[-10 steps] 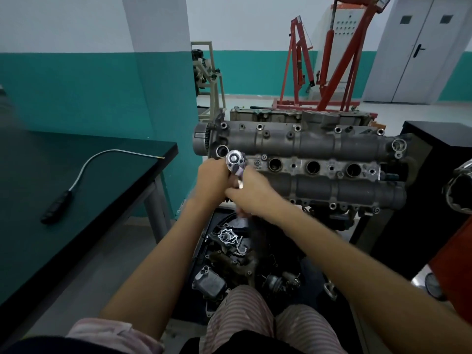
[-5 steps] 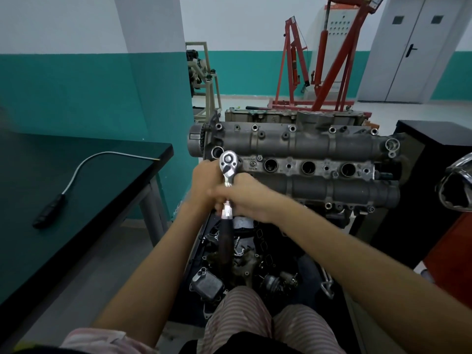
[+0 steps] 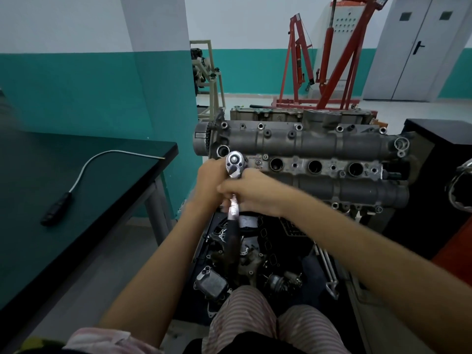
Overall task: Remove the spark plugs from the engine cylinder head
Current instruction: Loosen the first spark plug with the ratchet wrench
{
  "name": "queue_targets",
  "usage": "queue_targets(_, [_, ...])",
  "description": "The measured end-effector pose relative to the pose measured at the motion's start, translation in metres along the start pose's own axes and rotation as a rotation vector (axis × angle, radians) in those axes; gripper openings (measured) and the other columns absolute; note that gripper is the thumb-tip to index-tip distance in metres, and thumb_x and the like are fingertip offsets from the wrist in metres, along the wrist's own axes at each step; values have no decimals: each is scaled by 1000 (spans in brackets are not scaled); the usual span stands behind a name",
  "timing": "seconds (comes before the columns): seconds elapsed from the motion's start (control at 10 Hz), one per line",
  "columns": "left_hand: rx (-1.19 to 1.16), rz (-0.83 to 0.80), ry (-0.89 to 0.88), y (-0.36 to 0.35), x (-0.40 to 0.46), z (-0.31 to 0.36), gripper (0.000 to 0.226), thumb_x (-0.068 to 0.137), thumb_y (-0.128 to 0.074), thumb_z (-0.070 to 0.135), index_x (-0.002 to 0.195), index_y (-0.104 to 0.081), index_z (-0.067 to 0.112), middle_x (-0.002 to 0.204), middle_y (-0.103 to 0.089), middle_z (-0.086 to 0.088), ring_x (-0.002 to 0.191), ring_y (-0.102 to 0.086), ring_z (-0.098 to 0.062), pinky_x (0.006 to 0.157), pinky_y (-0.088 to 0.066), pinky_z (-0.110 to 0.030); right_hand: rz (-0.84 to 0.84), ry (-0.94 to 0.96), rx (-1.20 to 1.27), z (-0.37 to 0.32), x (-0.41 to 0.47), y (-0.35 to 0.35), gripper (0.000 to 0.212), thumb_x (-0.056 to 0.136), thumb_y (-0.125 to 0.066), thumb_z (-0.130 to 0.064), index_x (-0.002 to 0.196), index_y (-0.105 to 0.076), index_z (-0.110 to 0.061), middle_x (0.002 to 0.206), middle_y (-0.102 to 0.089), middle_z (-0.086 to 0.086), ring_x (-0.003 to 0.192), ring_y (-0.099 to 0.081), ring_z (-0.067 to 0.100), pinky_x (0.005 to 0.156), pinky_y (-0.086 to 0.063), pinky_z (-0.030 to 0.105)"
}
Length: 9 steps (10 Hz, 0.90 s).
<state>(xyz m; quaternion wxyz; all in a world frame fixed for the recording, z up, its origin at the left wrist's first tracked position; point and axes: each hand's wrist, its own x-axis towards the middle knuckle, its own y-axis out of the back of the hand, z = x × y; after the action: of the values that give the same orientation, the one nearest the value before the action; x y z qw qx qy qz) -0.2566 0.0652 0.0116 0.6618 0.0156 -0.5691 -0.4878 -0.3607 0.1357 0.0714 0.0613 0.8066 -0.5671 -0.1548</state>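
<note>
Head cam, L→R: flex pickup tool (image 3: 76, 180) lies on dark bench (image 3: 38, 226), prob parked for lifting plugs out of the wells. Left hand (image 3: 208, 182) is curled under ratchet (image 3: 234, 175) head, likely steadying the socket on the leftmost well. Right hand (image 3: 251, 192) is wrapped round the ratchet shank, handle pointing back at the body for leverage. Cylinder head (image 3: 319, 146) sits level w/ 3 plug wells (image 3: 314, 166) open to the right; can't tell if plugs remain inside.
</note>
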Motion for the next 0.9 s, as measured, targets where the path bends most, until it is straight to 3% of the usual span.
queue_targets(0.1, [-5, 29, -2, -1, 1, 0, 18, 67, -54, 15, 55, -40, 19, 49, -52, -5, 45, -44, -23, 47, -16, -25, 58, 62, -536, -19, 6, 27, 20, 87, -51, -10, 68, -46, -9, 58, -48, 5, 52, -50, 20, 50, -46, 29])
queue_targets(0.2, [66, 115, -92, -5, 2, -3, 18, 73, -65, 19, 60, -54, 15, 52, -60, -4, 43, -48, -23, 45, -15, -18, 442, 303, -1559, -32, 8, 44, 19, 87, -55, -20, 75, -41, -15, 79, -54, 1, 75, -52, 23, 65, -33, 29])
queue_targets(0.3, [46, 116, -46, -5, 3, -2, 23, 72, -56, 19, 54, -41, 19, 48, -56, -9, 41, -48, -28, 44, -14, -15, 634, 390, -1635, -16, 9, 20, 10, 86, -53, -23, 91, -46, -16, 99, -61, 5, 93, -55, 24, 76, -30, 33])
queue_targets(0.4, [69, -6, 25, -3, 2, -1, 19, 70, -49, 13, 54, -39, 16, 54, -58, -17, 48, -47, -28, 43, -20, -23, 417, 146, -798, 5, 6, -3, 19, 88, -53, -21, 101, -47, -8, 93, -60, 9, 79, -60, 23, 64, -36, 27])
queue_targets(0.5, [-56, -104, 113, 1, 1, -1, 19, 72, -50, 25, 62, -57, 11, 58, -59, -5, 57, -53, -23, 52, -38, -31, -145, -64, -44, -9, -3, 8, 11, 89, -54, -11, 82, -47, -9, 66, -47, 5, 53, -47, 14, 47, -46, 24])
queue_targets(0.6, [-35, 56, 17, 0, 0, 1, 16, 74, -56, 26, 64, -60, 13, 58, -61, -5, 52, -49, -19, 46, -22, -23, 157, 103, -1032, -31, 3, 41, 21, 87, -53, -15, 69, -44, -11, 64, -45, 1, 62, -49, 21, 50, -38, 24])
queue_targets(0.7, [44, 113, -40, -5, 2, -3, 19, 78, -63, 24, 65, -60, 11, 58, -63, -8, 48, -54, -26, 50, -25, -21, 554, 340, -1625, -29, 4, 39, 11, 87, -54, -18, 84, -44, -15, 86, -58, 3, 82, -55, 25, 67, -29, 31])
queue_targets(0.8, [-3, 90, -36, -5, 1, -7, 23, 75, -58, 21, 54, -49, 17, 49, -56, -7, 42, -46, -25, 46, -19, -20, 707, 309, -1397, 1, 4, 9, 9, 87, -51, -18, 90, -44, -15, 88, -59, 3, 82, -56, 24, 69, -31, 32])
queue_targets(0.9, [-28, 62, -49, 1, 0, -1, 35, 67, -49, 21, 50, -20, 31, 41, -33, 8, 39, -27, -15, 44, -13, -17, 138, 45, -175, 3, -3, -1, 14, 88, -50, -7, 74, -46, -9, 61, -46, 4, 47, -48, 16, 53, -35, 29])
